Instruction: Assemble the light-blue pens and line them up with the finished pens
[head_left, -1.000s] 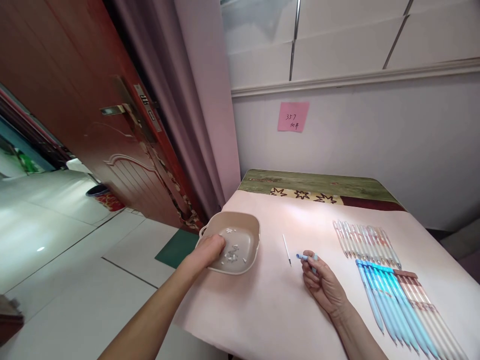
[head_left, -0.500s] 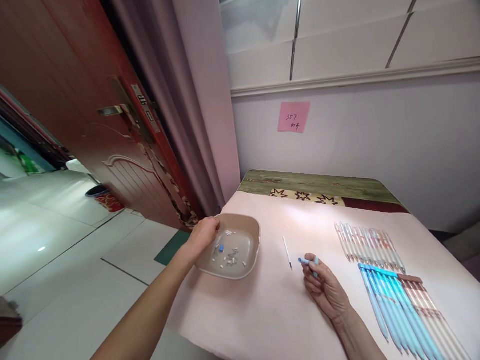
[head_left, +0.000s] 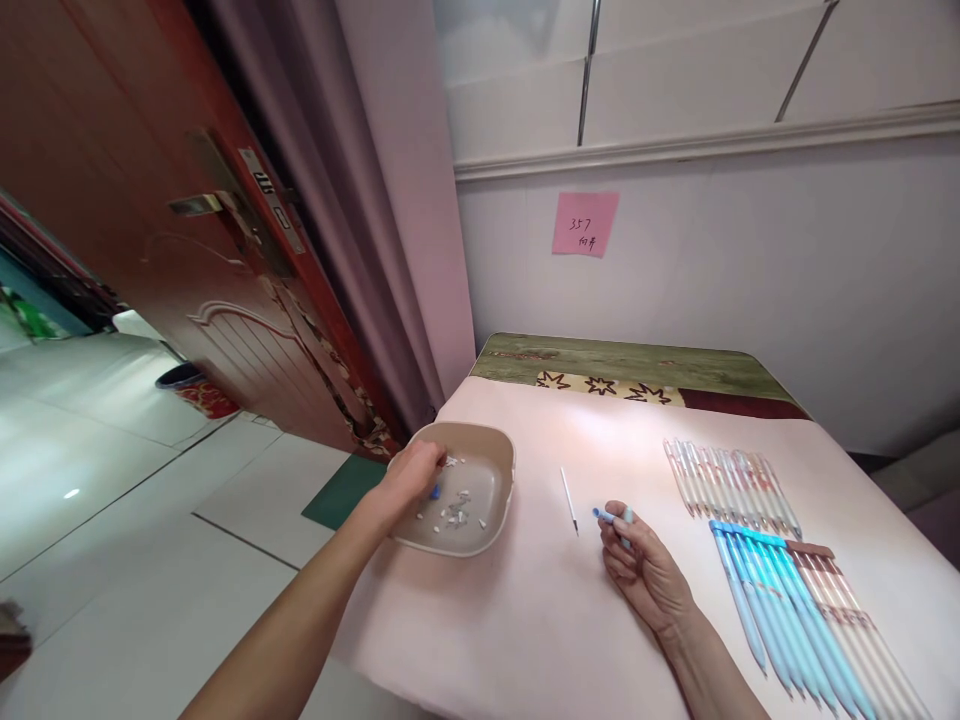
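A beige plastic basin [head_left: 491, 455] stands at the table's left edge, with small white and clear pieces [head_left: 459, 512] and a blue bit [head_left: 435, 492] inside. My left hand [head_left: 412, 480] reaches over the basin's left side, fingers curled down into it; their tips are partly hidden, so what they pinch cannot be made out. Raised over the cloth, my right hand [head_left: 637, 560] is closed around light blue pen parts [head_left: 606, 516], one short tube pointing left with its hollow end showing. Between the hands lies a white pen refill [head_left: 569, 500], dark tip toward me.
Rows of pens lie at the right: clear patterned ones [head_left: 731, 488], blue ones [head_left: 780, 600] and brown-topped ones [head_left: 840, 610]. A pink cloth [head_left: 525, 620] covers the table. A pink note [head_left: 585, 224] is on the wall; a red door [head_left: 150, 200] stands at the left.
My left hand has moved from the basin's rim farther in, down toward the small pieces. My right hand keeps hold of the pen parts. The view has shifted slightly.
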